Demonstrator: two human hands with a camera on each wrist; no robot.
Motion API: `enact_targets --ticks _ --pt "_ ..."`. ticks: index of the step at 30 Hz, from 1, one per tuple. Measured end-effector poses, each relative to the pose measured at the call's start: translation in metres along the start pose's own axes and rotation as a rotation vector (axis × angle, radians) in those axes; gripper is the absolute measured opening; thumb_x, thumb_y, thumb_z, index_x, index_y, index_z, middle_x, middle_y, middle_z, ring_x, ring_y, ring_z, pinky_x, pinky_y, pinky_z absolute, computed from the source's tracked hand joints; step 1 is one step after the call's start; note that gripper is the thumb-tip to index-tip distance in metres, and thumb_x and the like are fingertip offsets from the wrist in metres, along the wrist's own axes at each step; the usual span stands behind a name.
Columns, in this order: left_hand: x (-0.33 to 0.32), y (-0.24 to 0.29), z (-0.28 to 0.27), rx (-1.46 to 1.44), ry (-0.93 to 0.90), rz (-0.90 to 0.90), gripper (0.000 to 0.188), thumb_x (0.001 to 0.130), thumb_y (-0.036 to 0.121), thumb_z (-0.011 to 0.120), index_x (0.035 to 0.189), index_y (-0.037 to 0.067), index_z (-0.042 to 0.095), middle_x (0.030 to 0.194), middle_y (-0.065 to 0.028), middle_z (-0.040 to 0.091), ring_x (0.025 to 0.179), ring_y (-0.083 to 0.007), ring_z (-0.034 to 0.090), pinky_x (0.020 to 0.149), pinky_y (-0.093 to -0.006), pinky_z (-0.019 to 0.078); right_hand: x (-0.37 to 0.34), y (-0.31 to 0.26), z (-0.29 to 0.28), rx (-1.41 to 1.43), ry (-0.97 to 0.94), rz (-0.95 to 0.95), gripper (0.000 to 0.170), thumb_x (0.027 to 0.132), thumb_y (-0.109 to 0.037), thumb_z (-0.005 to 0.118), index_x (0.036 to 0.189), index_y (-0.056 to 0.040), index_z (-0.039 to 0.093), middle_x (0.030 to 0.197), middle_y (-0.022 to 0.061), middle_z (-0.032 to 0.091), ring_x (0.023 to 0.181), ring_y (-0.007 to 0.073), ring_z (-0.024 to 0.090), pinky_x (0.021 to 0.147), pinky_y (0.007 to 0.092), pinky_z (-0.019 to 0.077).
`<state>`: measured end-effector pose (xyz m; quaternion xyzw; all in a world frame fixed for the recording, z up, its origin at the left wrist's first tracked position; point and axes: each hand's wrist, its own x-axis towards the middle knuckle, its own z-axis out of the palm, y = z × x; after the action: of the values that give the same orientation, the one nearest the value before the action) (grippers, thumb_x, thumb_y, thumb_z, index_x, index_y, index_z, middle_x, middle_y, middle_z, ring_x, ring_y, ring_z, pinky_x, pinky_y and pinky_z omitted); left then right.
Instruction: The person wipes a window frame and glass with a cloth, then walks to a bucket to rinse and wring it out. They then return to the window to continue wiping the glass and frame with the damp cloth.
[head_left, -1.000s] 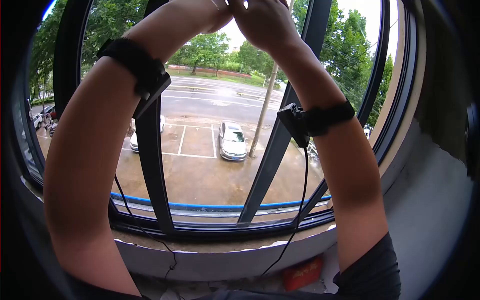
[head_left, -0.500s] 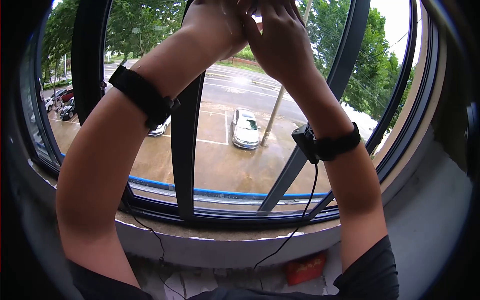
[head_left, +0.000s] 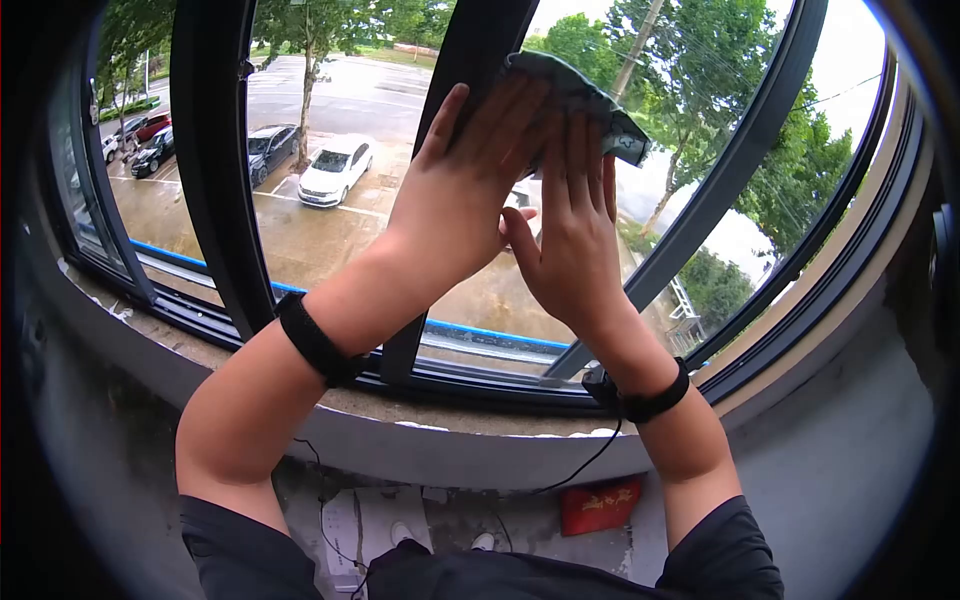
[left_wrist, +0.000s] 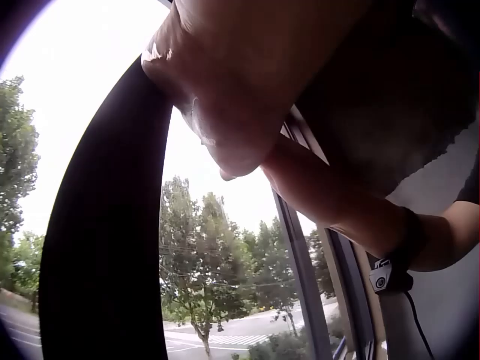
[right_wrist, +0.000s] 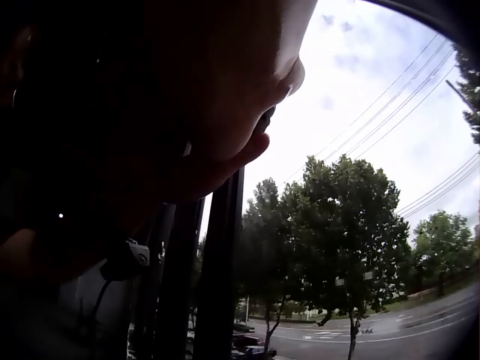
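Note:
A dark green patterned cloth [head_left: 570, 85] lies against the window glass at the top of the head view. Both hands press it with straight fingers. The left hand [head_left: 465, 190] has its fingers spread over the cloth's left part, beside a dark window post. The right hand [head_left: 575, 225] is just to its right, fingers pointing up and thumb out toward the left hand. In the left wrist view the heel of the left hand [left_wrist: 232, 97] shows, its fingers hidden. The right wrist view has the right hand [right_wrist: 232, 112] in shadow, and no cloth can be made out there.
Dark window frame posts [head_left: 215, 170] stand left and right of the hands. Below runs the sill [head_left: 480, 415]. A red packet [head_left: 600, 505] and a white flat board [head_left: 345, 530] lie on the floor. A thin black cable [head_left: 585, 465] hangs from the right wrist camera.
Both hands have come lower in the head view, and the cloth under them now shows. The outdoor scene and window posts have shifted as the head view turned.

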<state>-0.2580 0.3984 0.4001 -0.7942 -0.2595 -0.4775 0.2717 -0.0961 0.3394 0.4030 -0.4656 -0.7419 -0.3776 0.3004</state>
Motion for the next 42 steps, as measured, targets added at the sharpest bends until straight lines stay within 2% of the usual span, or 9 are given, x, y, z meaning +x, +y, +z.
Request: enact_targets --ticks 5,7,11,15,25,31,33,36,42 --pt "-0.088 0.030 0.016 -0.008 -0.279 -0.118 0.091 0.081 0.035 0.078 0.160 0.015 0.038 0.171 -0.0082 0.022 0.160 -0.0223 0.015 0.130 -0.0546 0.0062 -0.077 -0.030 0.028 0.022 -0.282 0.076 0.084 0.099 -0.038 0.059 0.162 0.0043 0.021 0.169 0.0278 0.019 0.161 0.0385 0.009 0.126 0.0590 0.0031" --pt "-0.126 0.044 0.027 -0.112 -0.289 -0.175 0.087 0.078 0.028 0.079 0.157 0.013 0.043 0.168 -0.0110 0.029 0.158 -0.0263 0.023 0.127 -0.0589 0.0114 -0.109 -0.041 0.043 -0.008 -0.374 0.072 0.084 0.099 -0.037 0.060 0.162 0.0032 0.023 0.168 0.0253 0.023 0.160 0.0372 0.013 0.126 0.0590 0.0038" --pt "-0.200 0.073 0.050 -0.122 -0.406 -0.261 0.086 0.082 0.035 0.076 0.157 0.011 0.041 0.167 -0.0117 0.029 0.157 -0.0263 0.023 0.127 -0.0591 0.0117 -0.177 -0.053 0.076 -0.034 -0.509 0.031 0.075 0.097 -0.035 0.060 0.160 -0.0021 0.034 0.165 0.0176 0.035 0.157 0.0318 0.025 0.125 0.0598 0.0101" --pt "-0.263 0.104 0.066 -0.110 -0.611 -0.362 0.092 0.083 0.040 0.074 0.160 0.009 0.035 0.169 -0.0151 0.025 0.159 -0.0287 0.018 0.127 -0.0596 0.0096 -0.224 -0.071 0.089 -0.002 -0.655 -0.044 0.071 0.095 -0.033 0.061 0.155 -0.0014 0.041 0.164 0.0158 0.037 0.157 0.0301 0.026 0.125 0.0590 0.0127" --pt "-0.325 0.162 0.098 -0.232 -0.607 -0.626 0.090 0.084 0.038 0.073 0.156 -0.001 0.034 0.164 -0.0272 0.026 0.156 -0.0423 0.019 0.125 -0.0627 0.0120 -0.258 -0.073 0.092 0.077 -0.803 -0.141 0.069 0.094 -0.033 0.063 0.154 -0.0040 0.044 0.164 0.0130 0.038 0.157 0.0264 0.027 0.126 0.0604 0.0073" --pt "-0.307 0.194 0.112 -0.276 -0.620 -0.555 0.090 0.085 0.037 0.073 0.156 0.000 0.034 0.164 -0.0272 0.026 0.156 -0.0434 0.018 0.124 -0.0631 0.0137 -0.286 -0.047 0.072 0.128 -0.742 0.013 0.067 0.092 -0.031 0.065 0.150 -0.0031 0.048 0.161 0.0113 0.042 0.155 0.0238 0.031 0.127 0.0584 0.0078" --pt "-0.299 0.211 0.118 -0.315 -0.630 -0.506 0.090 0.084 0.035 0.073 0.157 0.000 0.034 0.165 -0.0268 0.025 0.156 -0.0426 0.018 0.125 -0.0621 0.0124 -0.307 -0.027 0.062 0.112 -0.734 0.043 0.067 0.092 -0.032 0.066 0.149 -0.0015 0.049 0.161 0.0151 0.042 0.154 0.0281 0.032 0.126 0.0607 0.0104" --pt "-0.287 0.246 0.141 -0.318 -0.673 -0.353 0.090 0.083 0.033 0.074 0.158 0.002 0.035 0.166 -0.0249 0.025 0.157 -0.0407 0.018 0.125 -0.0601 0.0122 -0.340 0.002 0.039 0.136 -0.704 0.141 0.070 0.090 -0.033 0.069 0.148 0.0016 0.049 0.159 0.0187 0.043 0.152 0.0310 0.034 0.123 0.0617 0.0198" --pt "-0.240 0.329 0.181 -0.309 -0.689 0.001 0.087 0.080 0.031 0.070 0.156 0.002 0.041 0.167 -0.0197 0.029 0.158 -0.0339 0.021 0.127 -0.0549 0.0072 -0.430 0.061 0.001 0.105 -0.649 0.437 0.080 0.087 -0.034 0.072 0.149 0.0068 0.042 0.159 0.0291 0.037 0.151 0.0396 0.032 0.122 0.0609 0.0229"
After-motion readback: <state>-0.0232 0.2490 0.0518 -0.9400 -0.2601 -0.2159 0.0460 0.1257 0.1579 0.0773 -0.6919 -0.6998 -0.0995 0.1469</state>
